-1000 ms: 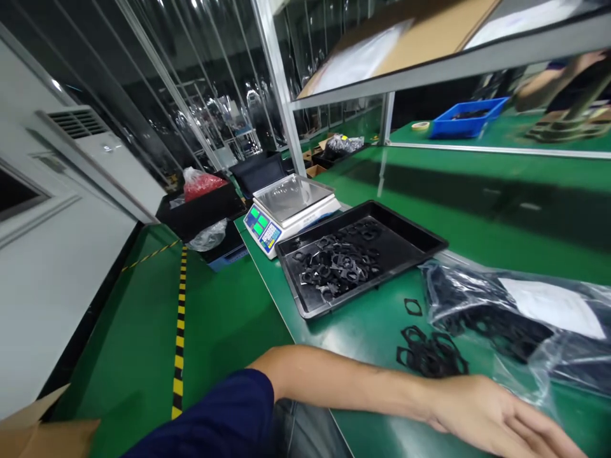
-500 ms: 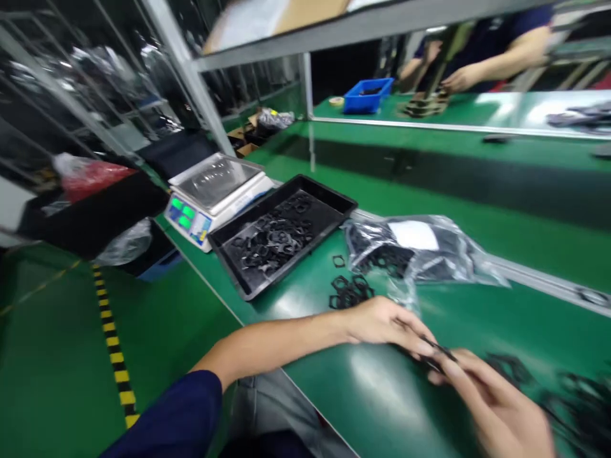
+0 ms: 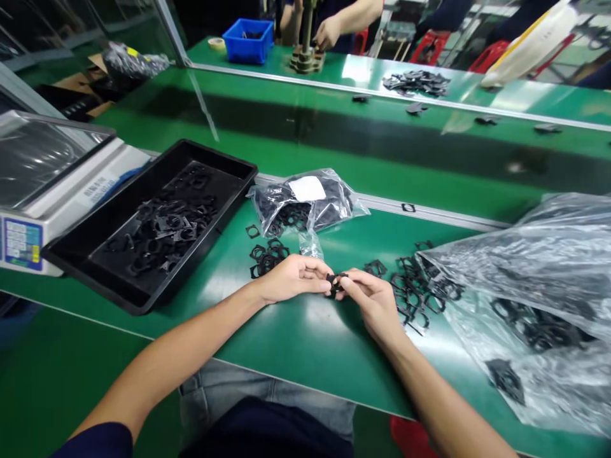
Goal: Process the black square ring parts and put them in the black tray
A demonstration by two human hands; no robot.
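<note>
Both hands meet over the green table, pinching small black plastic parts point(image 3: 335, 284) between the fingertips; fingers cover much of them. My left hand point(image 3: 296, 278) closes on them from the left, my right hand point(image 3: 372, 297) from the right. Just beyond my left hand lies a small pile of black ring-shaped frames point(image 3: 270, 254). A larger loose heap of similar frames point(image 3: 411, 289) spreads to the right of my right hand. Behind the hands rests a clear plastic bag point(image 3: 329, 197) with a white label and black frames inside.
A black tray point(image 3: 143, 299) holding many black parts stands left, beside a white scale point(image 3: 67, 197). A big clear bag point(image 3: 534, 235) of frames covers the right side. Across the green belt point(image 3: 267, 127), a co-worker's hand point(image 3: 329, 32) works near a blue bin point(image 3: 248, 41).
The view has swung to the right, so the big bag and the right-hand heap now show fully. Both hands still hold black parts together.
</note>
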